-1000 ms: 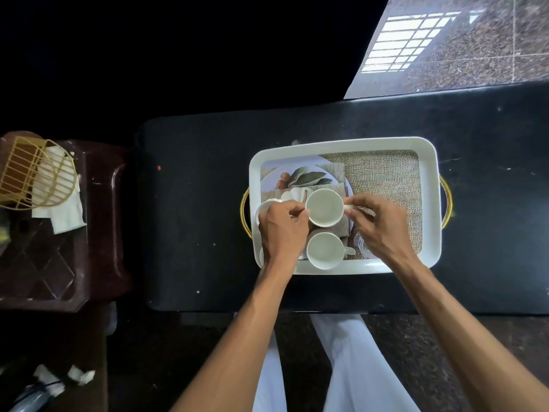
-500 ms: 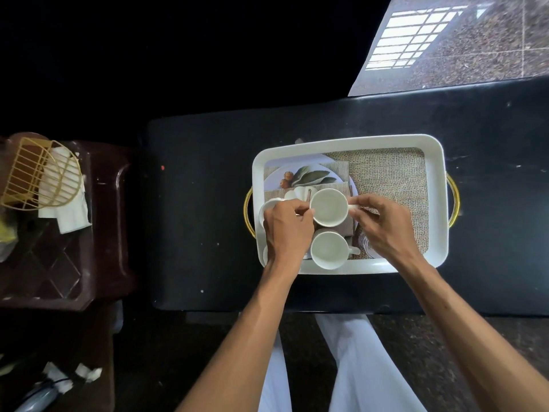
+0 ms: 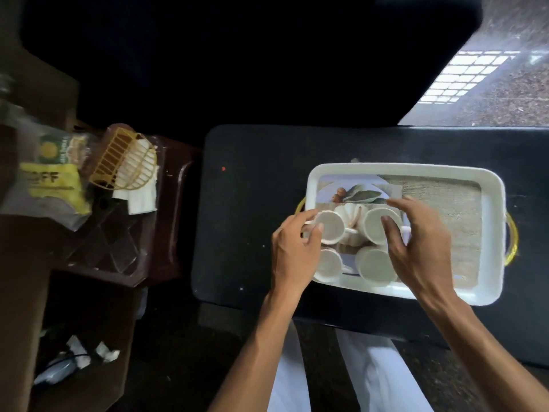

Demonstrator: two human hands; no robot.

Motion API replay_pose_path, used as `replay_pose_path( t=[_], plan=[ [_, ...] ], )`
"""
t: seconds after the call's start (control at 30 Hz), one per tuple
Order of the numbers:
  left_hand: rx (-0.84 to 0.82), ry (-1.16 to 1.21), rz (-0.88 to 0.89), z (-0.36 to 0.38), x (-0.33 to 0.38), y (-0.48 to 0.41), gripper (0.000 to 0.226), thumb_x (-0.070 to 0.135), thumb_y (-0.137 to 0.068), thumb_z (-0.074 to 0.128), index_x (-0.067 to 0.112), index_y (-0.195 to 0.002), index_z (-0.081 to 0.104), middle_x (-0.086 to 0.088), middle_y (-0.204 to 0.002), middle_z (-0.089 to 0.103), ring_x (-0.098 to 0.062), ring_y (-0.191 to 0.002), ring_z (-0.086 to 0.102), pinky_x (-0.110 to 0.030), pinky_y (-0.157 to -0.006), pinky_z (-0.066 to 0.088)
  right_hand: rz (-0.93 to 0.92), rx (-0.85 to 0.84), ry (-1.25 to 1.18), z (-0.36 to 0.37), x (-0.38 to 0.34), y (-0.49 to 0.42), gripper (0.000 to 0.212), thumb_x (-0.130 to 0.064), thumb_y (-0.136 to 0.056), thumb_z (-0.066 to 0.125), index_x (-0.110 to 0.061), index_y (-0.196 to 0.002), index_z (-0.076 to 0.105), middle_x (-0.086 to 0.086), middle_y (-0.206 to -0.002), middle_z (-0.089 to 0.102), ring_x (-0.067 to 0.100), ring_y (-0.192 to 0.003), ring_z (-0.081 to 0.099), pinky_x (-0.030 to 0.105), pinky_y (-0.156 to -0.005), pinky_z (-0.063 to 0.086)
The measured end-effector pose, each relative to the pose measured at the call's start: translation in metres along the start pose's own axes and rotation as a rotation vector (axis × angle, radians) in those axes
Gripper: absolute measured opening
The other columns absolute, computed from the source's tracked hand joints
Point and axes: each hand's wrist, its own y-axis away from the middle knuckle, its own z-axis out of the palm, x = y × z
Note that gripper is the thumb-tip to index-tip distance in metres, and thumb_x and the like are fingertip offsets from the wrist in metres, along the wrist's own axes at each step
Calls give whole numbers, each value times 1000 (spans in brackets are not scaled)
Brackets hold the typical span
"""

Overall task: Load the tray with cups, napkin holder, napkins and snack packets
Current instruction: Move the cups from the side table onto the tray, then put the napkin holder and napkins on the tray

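A white tray with gold handles lies on the black table. Several white cups stand in its left half: upper-left cup, upper-right cup, lower-left cup, lower-right cup. My left hand pinches the left edge of the upper-left cup with thumb and forefinger. My right hand hovers with fingers spread over the upper-right cup. The gold wire napkin holder with white napkins and a yellow snack packet lie on the brown side table at the left.
A burlap mat lines the tray's right half. A leaf-print plate and a white ridged piece lie under and between the cups. The brown side table abuts the black table's left edge. My white-clad legs are below.
The view has swung left, showing the snack packet. My right hand has let go of the upper-right cup's handle and spread open; the upper-left cup now shows by my left hand.
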Motion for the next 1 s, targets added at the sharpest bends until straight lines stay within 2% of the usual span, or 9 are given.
replay_pose_path(
  t=[0.1,0.2,0.37,0.5,0.57,0.67,0.8,0.9,1.0],
  plan=[
    [76,-8,14,-30,-20,0,33,15,-97,66,17,-130,68,1,-127,67,-10,-110,66,-32,-84,63,-110,-81,16,24,-25,2,34,-13,-92,66,-5,-124,62,13,-130,63,30,-131,50,35,-110,34],
    [144,-37,13,-63,-42,-1,34,16,-98,66,20,-131,67,4,-132,62,-8,-116,62,-32,-85,63,-198,-178,53,54,-51,7,44,-22,-93,65,-2,-131,58,14,-140,56,31,-139,42,34,-116,29],
    [274,-74,31,-126,-84,-8,34,17,-97,66,19,-131,68,4,-133,62,-12,-119,62,-34,-86,62,-234,-304,115,100,-108,18,59,-31,-94,63,-1,-142,47,15,-150,45,30,-148,26,40,-119,26],
    [358,-206,60,-181,-111,-26,38,24,-96,62,19,-134,65,-1,-137,60,-19,-127,59,-46,-98,56,-327,-351,202,136,-154,19,72,-43,-95,58,0,-149,36,17,-155,37,32,-151,18,41,-122,22],
    [385,-279,64,-210,-119,-41,39,21,-97,64,17,-136,64,-5,-142,58,-21,-133,55,-44,-107,50,-356,-377,262,153,-178,18,80,-50,-95,53,0,-152,30,17,-159,30,31,-153,12,40,-123,18],
    [392,-434,87,-251,-129,-69,43,22,-97,65,15,-139,60,-9,-148,51,-26,-138,50,-38,-110,46,-373,-412,308,179,-212,15,86,-58,-96,45,-2,-156,18,14,-164,18,27,-154,0,38,-125,12],
    [391,-668,157,-291,-142,-109,57,26,-93,69,14,-146,52,-20,-155,42,-38,-145,41,-49,-114,41,-378,-442,354,213,-251,11,88,-65,-97,33,-9,-158,2,9,-167,1,25,-153,-11,45,-125,12],
    [349,-777,184,-310,-143,-135,74,39,-90,72,19,-154,42,-24,-164,29,-42,-152,28,-56,-122,27,-357,-468,377,233,-273,7,87,-65,-98,31,-12,-158,-3,7,-167,-6,25,-153,-15,47,-125,9],
    [261,-844,173,-318,-140,-160,92,56,-85,72,28,-160,28,-23,-168,16,-42,-155,19,-56,-124,22,-330,-471,374,251,-288,4,86,-64,-98,32,-12,-158,-2,8,-167,-3,25,-153,-14,47,-125,10]
  ],
)
